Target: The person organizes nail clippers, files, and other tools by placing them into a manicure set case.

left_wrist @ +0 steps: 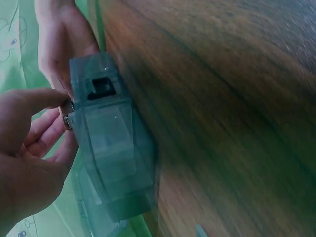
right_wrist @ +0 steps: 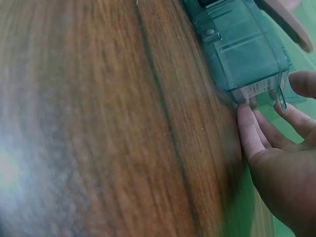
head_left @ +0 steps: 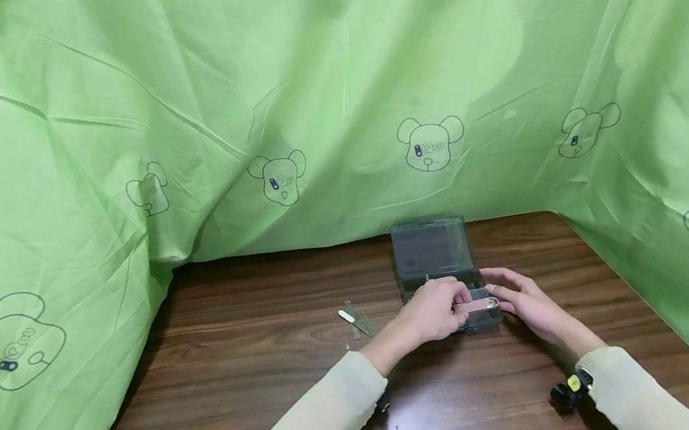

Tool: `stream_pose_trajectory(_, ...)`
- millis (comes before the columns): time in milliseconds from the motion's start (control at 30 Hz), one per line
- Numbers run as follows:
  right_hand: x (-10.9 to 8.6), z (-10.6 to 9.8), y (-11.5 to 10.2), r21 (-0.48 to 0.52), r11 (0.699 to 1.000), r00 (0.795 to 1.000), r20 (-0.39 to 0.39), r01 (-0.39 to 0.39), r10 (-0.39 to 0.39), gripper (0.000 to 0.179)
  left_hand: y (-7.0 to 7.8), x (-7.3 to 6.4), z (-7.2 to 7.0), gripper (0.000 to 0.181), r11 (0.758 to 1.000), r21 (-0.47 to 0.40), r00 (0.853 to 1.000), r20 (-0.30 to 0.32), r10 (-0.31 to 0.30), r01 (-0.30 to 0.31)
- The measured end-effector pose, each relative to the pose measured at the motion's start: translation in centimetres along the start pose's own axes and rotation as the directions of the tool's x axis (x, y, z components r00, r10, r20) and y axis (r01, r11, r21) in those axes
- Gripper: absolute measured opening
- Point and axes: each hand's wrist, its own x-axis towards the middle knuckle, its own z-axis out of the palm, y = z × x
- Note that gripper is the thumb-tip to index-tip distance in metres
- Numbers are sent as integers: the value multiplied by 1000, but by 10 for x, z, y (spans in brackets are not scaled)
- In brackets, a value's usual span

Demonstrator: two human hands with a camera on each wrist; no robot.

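Note:
A see-through grey-green plastic box (head_left: 485, 322) stands on the table with its lid (head_left: 430, 251) tipped up at the back. Over its front part, my left hand (head_left: 433, 309) pinches a pinkish nail clipper (head_left: 481, 304) with a shiny metal end pointing right. The clipper's pale lever (right_wrist: 289, 24) also shows in the right wrist view. My right hand (head_left: 532, 306) holds the box's right side, several fingers touching its end wall and rim. In the left wrist view, the clipper's metal end (left_wrist: 67, 121) shows near the box's edge. The box's contents are mostly hidden.
Left of the box lie a thin tool with a white end (head_left: 346, 315) and clear strips (head_left: 364, 321) on the brown wooden table (head_left: 261, 373). Green cloth (head_left: 354, 191) with printed bear heads hangs behind and along both sides.

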Motion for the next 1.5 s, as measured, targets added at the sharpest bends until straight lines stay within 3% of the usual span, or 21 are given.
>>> stream_pose_trajectory(200,-2,0,-1,-9,1000,1000,3,4,-4,59,3,2,7,13,1000,15,1000,15,-9,9)
stream_pose_trajectory(700,1,1,-2,-3,1000,1000,3,3,-3,59,3,1,7,14,998,51,1000,-13,-22,22)
stream_pose_trajectory(867,1,1,-2,-15,1000,1000,2,7,-7,59,0,-2,8,23,1000,11,1000,-11,18,-18)
stream_pose_trajectory(1000,0,1,-2,-19,1000,1000,2,0,0,60,-10,-8,5,28,995,-45,996,-29,88,-89)
stream_pose_trajectory(1133,-1,1,-3,-26,1000,1000,2,-7,7,60,-25,-17,-7,31,989,-90,993,-42,112,-115)
stream_pose_trajectory(1500,0,0,-3,-8,1000,1000,9,0,0,60,-84,-60,-42,36,986,-163,999,-44,20,-27)
